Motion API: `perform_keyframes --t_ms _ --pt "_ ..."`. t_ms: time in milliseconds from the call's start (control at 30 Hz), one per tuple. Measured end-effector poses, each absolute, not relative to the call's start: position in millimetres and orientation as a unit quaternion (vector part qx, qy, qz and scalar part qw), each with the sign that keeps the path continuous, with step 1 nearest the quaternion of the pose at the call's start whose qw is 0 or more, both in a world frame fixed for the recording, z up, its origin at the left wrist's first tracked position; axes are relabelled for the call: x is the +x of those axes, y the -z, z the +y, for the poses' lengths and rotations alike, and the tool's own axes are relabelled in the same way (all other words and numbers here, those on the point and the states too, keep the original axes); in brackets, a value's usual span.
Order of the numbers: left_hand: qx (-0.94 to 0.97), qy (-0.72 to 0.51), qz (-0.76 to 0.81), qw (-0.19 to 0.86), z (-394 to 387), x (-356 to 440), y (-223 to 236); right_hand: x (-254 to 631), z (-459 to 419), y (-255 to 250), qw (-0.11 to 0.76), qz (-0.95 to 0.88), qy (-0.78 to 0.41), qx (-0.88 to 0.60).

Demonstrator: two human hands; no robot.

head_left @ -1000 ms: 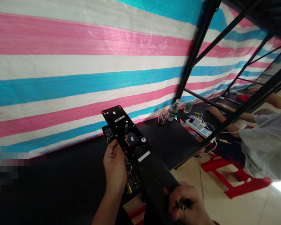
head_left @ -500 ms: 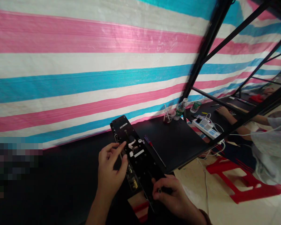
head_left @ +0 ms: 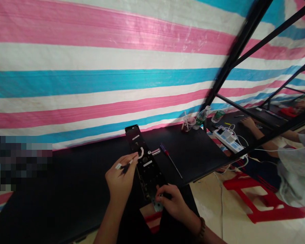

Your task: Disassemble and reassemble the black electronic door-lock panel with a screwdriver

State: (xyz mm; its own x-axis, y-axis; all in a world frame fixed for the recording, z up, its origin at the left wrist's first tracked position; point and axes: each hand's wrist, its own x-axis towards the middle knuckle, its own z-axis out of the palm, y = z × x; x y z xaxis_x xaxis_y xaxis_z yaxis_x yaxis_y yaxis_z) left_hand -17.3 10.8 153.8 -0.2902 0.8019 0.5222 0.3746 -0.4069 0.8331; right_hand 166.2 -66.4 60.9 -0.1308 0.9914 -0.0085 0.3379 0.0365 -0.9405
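A long black device panel [head_left: 155,171] with white labels lies on the black table and runs toward me. Over its left edge, my left hand [head_left: 120,173] is closed, thumb and fingers pinching a white cable [head_left: 141,153] that curves up from the panel. A small white connector end [head_left: 118,166] sticks out on the other side of those fingers. At the panel's near end, my right hand [head_left: 173,201] is curled around a small dark thing with a shiny end, mostly hidden. A screwdriver [head_left: 170,159] with a purple and red handle lies right of the panel.
Behind stand a drink cup with a straw [head_left: 188,123], a bottle [head_left: 202,117] and another cup [head_left: 218,116]. A white power strip [head_left: 228,139] with cables sits at right, near a black metal frame. A co-worker's hand [head_left: 249,123] and a red stool [head_left: 264,200] are farther right.
My left hand has lifted the white cable and its connector end from the panel, where they lay before. My right hand has shifted slightly left, and the view has turned a little.
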Motion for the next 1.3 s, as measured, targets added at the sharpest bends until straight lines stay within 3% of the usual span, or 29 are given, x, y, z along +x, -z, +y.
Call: perform_keyframes --t_ms 200,400,533,633,767,1033,1300 --pt "0.582 -0.602 0.5 0.22 -22 -2 -137 150 -46 -46 0.39 -0.629 -0.425 -0.521" --pt "0.685 -0.522 0.482 0.161 -47 -3 -68 145 -44 -37 0.43 -0.643 -0.411 -0.483" --pt "0.656 -0.477 0.568 0.137 -51 -10 -26 141 -47 -32 0.453 -0.635 -0.393 -0.486" --pt "0.606 -0.465 0.607 0.221 -43 -9 -7 137 -49 -24 0.454 -0.648 -0.335 -0.511" --pt "0.586 -0.477 0.567 0.328 -33 0 8 133 -49 -11 0.445 -0.676 -0.255 -0.529" --pt "0.495 -0.51 0.596 0.374 -41 17 10 138 -49 1 0.398 -0.712 -0.269 -0.513" --pt "0.474 -0.485 0.623 0.389 -31 9 27 134 -48 13 0.357 -0.761 -0.195 -0.506"
